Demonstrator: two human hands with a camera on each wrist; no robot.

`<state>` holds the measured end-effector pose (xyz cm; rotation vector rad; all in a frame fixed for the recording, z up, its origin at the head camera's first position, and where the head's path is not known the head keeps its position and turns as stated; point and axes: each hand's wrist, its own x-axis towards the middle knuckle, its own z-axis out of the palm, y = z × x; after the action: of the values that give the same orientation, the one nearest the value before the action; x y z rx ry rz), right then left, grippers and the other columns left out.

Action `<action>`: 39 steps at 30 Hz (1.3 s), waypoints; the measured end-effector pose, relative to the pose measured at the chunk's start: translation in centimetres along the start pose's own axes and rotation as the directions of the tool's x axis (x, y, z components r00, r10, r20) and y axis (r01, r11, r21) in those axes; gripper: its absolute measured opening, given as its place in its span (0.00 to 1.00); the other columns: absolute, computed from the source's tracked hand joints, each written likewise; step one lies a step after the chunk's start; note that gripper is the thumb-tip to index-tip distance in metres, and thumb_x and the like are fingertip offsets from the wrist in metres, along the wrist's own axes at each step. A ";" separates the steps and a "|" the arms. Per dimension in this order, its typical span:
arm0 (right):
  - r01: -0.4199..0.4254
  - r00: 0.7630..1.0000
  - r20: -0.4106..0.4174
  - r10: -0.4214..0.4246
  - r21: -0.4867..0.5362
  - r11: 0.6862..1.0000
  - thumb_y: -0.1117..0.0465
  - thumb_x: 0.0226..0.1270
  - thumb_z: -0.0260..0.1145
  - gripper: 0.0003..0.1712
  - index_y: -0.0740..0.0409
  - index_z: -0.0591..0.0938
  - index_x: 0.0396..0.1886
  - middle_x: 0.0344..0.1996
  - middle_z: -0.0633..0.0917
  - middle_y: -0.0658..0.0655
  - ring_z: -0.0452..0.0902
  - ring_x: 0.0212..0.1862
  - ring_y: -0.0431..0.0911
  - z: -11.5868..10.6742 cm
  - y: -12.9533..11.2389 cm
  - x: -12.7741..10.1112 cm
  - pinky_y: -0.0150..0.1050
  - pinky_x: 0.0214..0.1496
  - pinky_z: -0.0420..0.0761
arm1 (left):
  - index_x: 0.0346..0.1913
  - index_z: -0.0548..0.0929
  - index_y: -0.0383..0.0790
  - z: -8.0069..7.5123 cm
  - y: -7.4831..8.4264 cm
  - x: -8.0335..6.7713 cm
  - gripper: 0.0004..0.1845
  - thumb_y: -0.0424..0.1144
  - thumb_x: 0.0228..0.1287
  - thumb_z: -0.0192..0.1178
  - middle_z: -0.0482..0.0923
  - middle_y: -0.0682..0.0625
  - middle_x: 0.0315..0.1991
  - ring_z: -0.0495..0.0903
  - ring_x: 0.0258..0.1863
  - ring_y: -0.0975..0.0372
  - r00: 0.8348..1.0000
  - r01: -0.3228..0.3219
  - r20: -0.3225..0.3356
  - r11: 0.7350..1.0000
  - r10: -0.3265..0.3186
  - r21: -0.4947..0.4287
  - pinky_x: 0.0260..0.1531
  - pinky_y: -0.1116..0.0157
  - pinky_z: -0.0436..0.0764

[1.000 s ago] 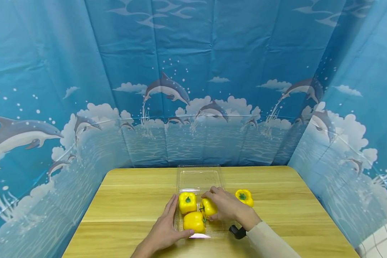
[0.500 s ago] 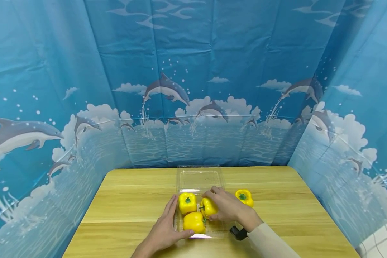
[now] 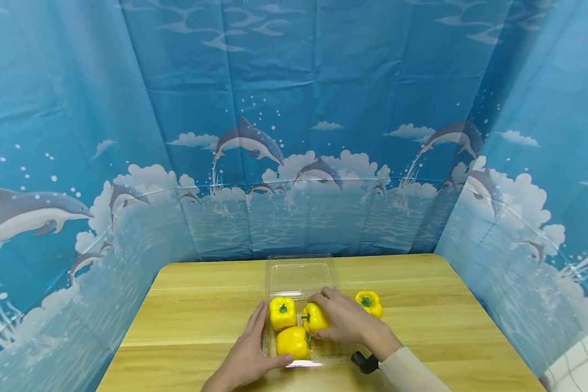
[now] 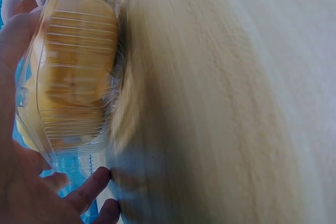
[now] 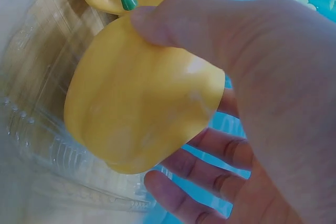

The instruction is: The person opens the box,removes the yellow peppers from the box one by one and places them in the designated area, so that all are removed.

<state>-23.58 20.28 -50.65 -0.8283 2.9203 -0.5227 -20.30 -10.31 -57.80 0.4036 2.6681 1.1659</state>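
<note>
A clear plastic clamshell tray point(image 3: 323, 356) lies on the wooden table, its lid point(image 3: 300, 274) open flat behind it. Two yellow bell peppers sit in its left half, one at the back point(image 3: 282, 313) and one at the front point(image 3: 294, 342). My right hand point(image 3: 329, 318) grips a third yellow pepper point(image 3: 314, 318) on its side in the tray's right half; the right wrist view shows thumb and fingers wrapped round this pepper point(image 5: 142, 108). My left hand point(image 3: 255, 343) lies flat against the tray's left wall, thumb at the front edge. A fourth pepper point(image 3: 369, 304) stands on the table to the right.
The table point(image 3: 186, 326) is enclosed on three sides by a blue dolphin-print curtain point(image 3: 294, 136). A black wrist-worn device point(image 3: 365, 362) sits by my right sleeve. Through the ribbed tray wall point(image 4: 73, 129), the left wrist view shows a pepper point(image 4: 73, 61).
The head view has shifted slightly. Both hands stay where they were, the right still gripping the pepper in the tray, the left still against the tray's side.
</note>
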 end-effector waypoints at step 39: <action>-0.047 0.995 -0.089 0.053 0.076 0.996 0.42 0.72 0.87 0.42 0.47 0.81 0.79 0.65 0.85 0.54 0.83 0.57 0.45 -1.1 1.0 -1.6 0.48 0.51 0.93 | 0.99 0.41 0.52 0.0 0.3 -0.1 0.78 0.77 0.62 0.80 0.41 0.44 1.00 0.68 0.89 0.30 1.000 -0.006 -0.015 1.000 0.006 0.008 0.77 0.20 0.76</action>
<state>-22.91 22.23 -49.99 -0.7397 2.9733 -0.6771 -20.18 -10.12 -57.59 0.4056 2.6869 1.1649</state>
